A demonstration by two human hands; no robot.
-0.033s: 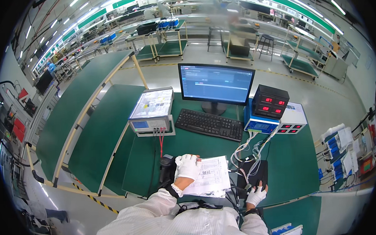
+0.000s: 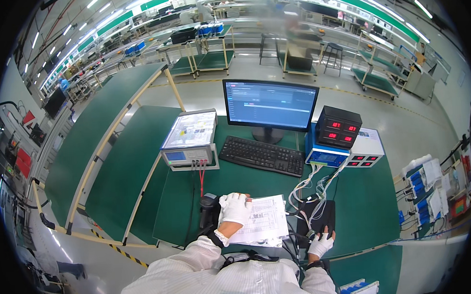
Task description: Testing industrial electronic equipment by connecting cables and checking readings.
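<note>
My left hand [image 2: 235, 208], in a white fingerless glove, lies flat on a stack of printed sheets [image 2: 265, 219], fingers stretched out. Just left of it is a black handheld scanner [image 2: 209, 203], its lower part partly hidden by my wrist. My right hand [image 2: 321, 245], gloved the same way, rests at the near right edge of a black pad [image 2: 326, 211]. Its bare fingertips curve over something dark that blends with the pad; I cannot make it out. White and grey cables [image 2: 319, 209] run across the pad beside that hand.
Beyond the papers are a black keyboard [image 2: 262, 155] and a lit monitor [image 2: 272, 104]. A grey instrument [image 2: 190, 155] with red leads stands left. Right are a blue box [image 2: 325, 156], a black display unit [image 2: 340, 126] and a white meter box [image 2: 369, 149]. Green shelving [image 2: 124, 136] adjoins the left side.
</note>
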